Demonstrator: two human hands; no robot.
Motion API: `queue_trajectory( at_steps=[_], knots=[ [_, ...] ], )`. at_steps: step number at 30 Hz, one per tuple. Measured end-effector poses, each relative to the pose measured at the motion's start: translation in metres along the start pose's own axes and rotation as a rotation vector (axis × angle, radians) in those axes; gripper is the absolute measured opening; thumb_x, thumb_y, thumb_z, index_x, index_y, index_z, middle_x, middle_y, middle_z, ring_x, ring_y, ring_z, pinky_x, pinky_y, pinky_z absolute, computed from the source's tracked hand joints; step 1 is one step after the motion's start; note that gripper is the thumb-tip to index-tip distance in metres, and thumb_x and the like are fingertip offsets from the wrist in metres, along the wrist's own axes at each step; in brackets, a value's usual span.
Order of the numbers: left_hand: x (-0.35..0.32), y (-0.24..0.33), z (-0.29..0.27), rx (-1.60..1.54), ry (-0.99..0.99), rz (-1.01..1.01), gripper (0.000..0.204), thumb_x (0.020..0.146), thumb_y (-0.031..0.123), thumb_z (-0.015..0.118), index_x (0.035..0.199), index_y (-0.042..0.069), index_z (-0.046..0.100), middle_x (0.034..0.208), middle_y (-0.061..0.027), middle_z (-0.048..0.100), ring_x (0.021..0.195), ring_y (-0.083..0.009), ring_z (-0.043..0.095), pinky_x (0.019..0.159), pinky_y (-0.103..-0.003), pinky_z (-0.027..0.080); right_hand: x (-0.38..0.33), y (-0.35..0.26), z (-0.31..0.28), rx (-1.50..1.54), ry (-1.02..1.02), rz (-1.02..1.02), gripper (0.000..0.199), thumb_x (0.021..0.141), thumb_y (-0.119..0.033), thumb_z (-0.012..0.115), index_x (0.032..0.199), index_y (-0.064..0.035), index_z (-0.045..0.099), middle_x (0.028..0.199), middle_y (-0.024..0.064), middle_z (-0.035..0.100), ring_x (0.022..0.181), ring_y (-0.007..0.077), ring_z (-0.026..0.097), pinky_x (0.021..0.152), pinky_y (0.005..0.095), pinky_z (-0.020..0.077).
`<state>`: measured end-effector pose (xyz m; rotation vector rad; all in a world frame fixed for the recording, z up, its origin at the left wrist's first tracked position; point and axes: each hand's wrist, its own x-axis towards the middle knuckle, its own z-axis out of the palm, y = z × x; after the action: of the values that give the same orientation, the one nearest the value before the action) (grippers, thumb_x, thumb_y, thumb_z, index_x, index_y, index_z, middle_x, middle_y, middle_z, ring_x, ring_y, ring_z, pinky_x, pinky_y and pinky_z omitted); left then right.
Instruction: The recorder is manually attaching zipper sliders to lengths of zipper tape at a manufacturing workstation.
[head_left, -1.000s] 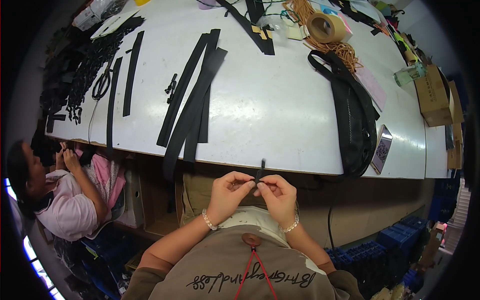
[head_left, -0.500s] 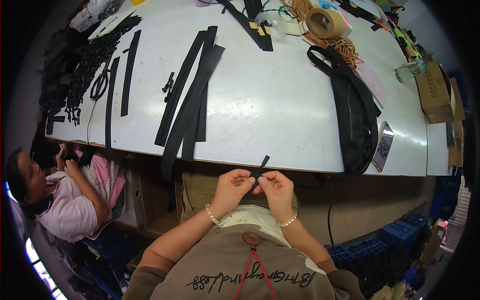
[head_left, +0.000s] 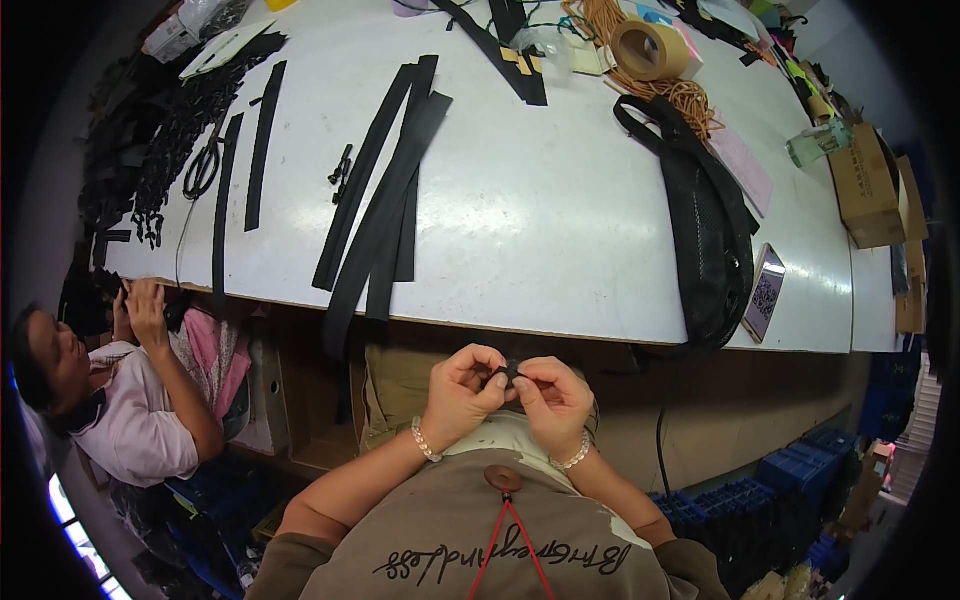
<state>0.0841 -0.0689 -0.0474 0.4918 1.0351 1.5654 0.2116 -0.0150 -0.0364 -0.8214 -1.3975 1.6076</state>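
Well, L hand [head_left: 455,400] & R hand [head_left: 558,400] fingers [head_left: 478,359] pinch blk pc [head_left: 511,372], partly hidden, shape unclear.

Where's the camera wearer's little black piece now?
In the head view, the little black piece is below centre, slightly right, pinched between left hand and right hand, just outside the white table's near edge.

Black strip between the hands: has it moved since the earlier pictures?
Yes, back from the white table: the black strip no longer overlaps that table's front edge, showing only between the left hand and right hand.
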Motion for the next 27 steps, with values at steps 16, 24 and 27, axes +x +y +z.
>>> queue_trajectory(
  at_steps=[16,24,27],
  knots=[
    [0.005,0.012,0.002,0.513,-0.015,0.438,0.015,0.069,-0.008,0.066,0.081,-0.001,0.061,0.079,-0.0086,0.062,0.073,-0.0171,0.060,0.066,-0.026,0.049,0.006,-0.006,-0.004,-0.340,0.060,-0.409,0.014,0.076,0.007,0.067,0.087,0.0005,0.062,0.084,0.0120,0.065,0.071,0.0197,0.063,0.061,0.0264,0.0510],
    [0.008,0.006,0.000,0.509,-0.013,0.549,0.019,0.065,-0.008,0.063,0.081,0.001,0.059,0.078,-0.0075,0.060,0.071,-0.0179,0.059,0.064,-0.027,0.048,0.005,-0.014,-0.003,-0.333,-0.011,-0.406,0.016,0.076,0.006,0.067,0.089,0.0002,0.063,0.086,0.0127,0.065,0.066,0.0164,0.061,0.056,0.0241,0.0491],
    [0.009,0.004,0.002,0.482,-0.021,0.590,0.020,0.066,-0.009,0.062,0.082,0.002,0.058,0.078,-0.0068,0.059,0.071,-0.0178,0.057,0.064,-0.027,0.048,0.006,-0.012,-0.002,-0.345,0.000,-0.437,0.016,0.075,0.006,0.067,0.089,0.0002,0.063,0.086,0.0127,0.065,0.066,0.0169,0.061,0.056,0.0242,0.0490]
  ],
)
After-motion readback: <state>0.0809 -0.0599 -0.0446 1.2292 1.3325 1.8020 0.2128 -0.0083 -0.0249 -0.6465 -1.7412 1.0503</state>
